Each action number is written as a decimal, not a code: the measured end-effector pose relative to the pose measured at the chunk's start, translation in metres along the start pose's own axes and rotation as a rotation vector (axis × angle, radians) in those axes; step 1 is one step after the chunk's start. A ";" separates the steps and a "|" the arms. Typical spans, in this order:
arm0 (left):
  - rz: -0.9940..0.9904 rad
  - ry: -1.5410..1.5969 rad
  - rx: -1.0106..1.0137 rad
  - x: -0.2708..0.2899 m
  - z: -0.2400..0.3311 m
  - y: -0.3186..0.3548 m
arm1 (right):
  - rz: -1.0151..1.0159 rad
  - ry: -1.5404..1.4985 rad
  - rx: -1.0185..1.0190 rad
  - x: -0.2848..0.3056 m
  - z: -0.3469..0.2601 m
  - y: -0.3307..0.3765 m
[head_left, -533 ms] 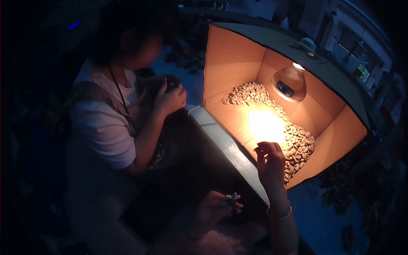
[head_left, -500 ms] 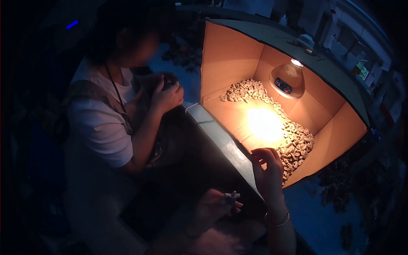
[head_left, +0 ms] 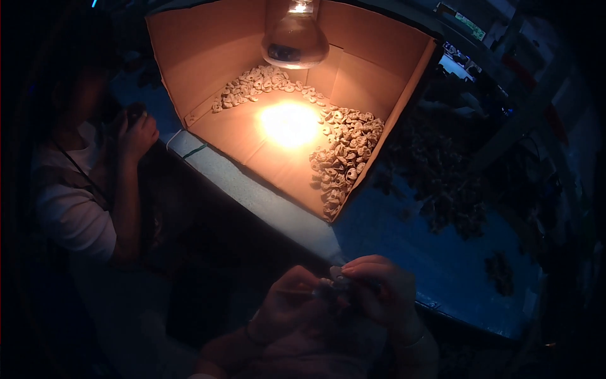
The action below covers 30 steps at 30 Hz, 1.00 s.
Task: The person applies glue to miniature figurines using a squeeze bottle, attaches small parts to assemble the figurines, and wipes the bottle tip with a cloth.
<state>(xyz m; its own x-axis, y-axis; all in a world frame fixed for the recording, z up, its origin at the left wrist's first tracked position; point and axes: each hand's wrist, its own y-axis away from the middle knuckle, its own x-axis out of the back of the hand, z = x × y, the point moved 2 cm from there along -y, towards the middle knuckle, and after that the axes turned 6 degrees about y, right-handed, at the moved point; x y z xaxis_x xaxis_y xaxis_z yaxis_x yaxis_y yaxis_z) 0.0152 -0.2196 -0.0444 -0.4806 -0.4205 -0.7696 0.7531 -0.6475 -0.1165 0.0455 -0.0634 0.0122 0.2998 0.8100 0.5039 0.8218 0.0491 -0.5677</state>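
Note:
My left hand (head_left: 285, 304) and my right hand (head_left: 379, 289) meet low in the dim centre of the view, fingertips together. A small pale piece (head_left: 336, 272) is pinched by my right fingers. My left fingers close on a small dark part (head_left: 323, 288) just beneath it. Beyond my hands stands an open cardboard box (head_left: 214, 57), lit from inside by a hanging lamp bulb (head_left: 295, 42). Several small pale ring-like pieces (head_left: 347, 144) lie heaped along the box floor's right side and back.
Another person sits at the left, one hand (head_left: 137, 131) raised and closed on a small dark thing. A pale strip (head_left: 252, 192) runs along the box's front edge. Dark clumps (head_left: 454, 202) lie on the blue surface at the right.
My right hand has come down from the box's front edge to join my left hand. The view has swung toward the box, which now looks larger.

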 end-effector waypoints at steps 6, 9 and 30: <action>-0.073 0.009 0.153 -0.018 -0.014 -0.007 | 0.009 -0.087 0.075 0.028 0.013 0.020; -0.087 0.010 0.181 -0.025 -0.020 -0.011 | -0.010 -0.054 0.170 0.040 0.017 0.021; -0.128 -0.520 -0.296 -0.018 -0.043 -0.029 | 0.152 0.269 0.118 0.049 0.010 0.037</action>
<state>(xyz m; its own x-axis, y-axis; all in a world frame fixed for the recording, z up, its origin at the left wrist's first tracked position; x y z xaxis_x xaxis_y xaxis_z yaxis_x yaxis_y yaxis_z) 0.0213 -0.1660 -0.0542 -0.6759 -0.6543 -0.3392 0.7317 -0.5408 -0.4149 0.0854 -0.0158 0.0092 0.5453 0.6303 0.5526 0.7004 0.0196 -0.7135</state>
